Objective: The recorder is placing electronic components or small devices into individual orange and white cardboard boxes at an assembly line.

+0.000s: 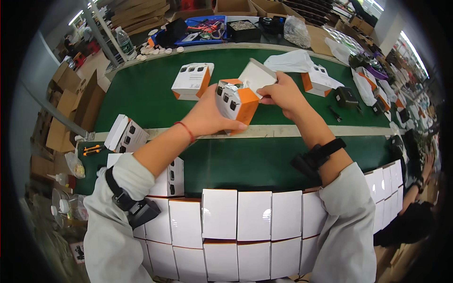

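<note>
An orange and white carton (246, 107), printed with small dark device pictures, is tilted above the pale strip across the green bench. My left hand (207, 113) grips it from the left side, thumb along its lower edge. Its white lid flap (257, 76) stands raised, and my right hand (284, 95) pinches that flap's right edge between thumb and fingers. Some shiny or clear wrapping shows at the carton's mouth; what lies deeper inside is hidden. Behind my left hand another such carton (191, 81) lies on the bench, and an orange-sided one (316, 81) lies beyond my right hand.
Rows of white boxes (220, 214) line the near edge below my forearms. A carton (126, 134) and an orange-handled tool (93, 150) lie at left. A black device (347, 97) sits at right. Behind stand a blue tray (203, 29) of parts and a bottle (123, 41).
</note>
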### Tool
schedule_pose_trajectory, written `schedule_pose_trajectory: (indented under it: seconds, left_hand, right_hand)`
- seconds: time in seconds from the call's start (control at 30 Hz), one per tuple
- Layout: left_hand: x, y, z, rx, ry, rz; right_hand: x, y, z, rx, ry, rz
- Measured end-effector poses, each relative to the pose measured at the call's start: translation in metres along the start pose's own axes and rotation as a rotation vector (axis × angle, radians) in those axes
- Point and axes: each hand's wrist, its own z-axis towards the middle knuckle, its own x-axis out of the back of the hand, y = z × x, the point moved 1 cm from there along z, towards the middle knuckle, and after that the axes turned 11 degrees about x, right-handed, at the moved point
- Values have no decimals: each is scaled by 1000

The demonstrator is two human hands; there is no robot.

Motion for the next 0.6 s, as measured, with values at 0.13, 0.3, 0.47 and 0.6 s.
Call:
schedule_pose_trajectory:
  seconds: [0.13, 0.3, 0.47, 0.6]
  left_hand:
    - [-1, 8, 3, -95, 241, 323]
    - [-8, 18, -15, -255, 414, 583]
    - [-5, 14, -11, -442, 397, 491]
    - [0, 15, -7, -516, 422, 537]
  right_hand:
    - [-8, -17, -17, 397, 270, -370]
    - [-20, -36, -24, 546, -88, -614]
    - [-2, -14, -10, 99, -373, -361]
    - [14, 19, 5, -46, -562, -10]
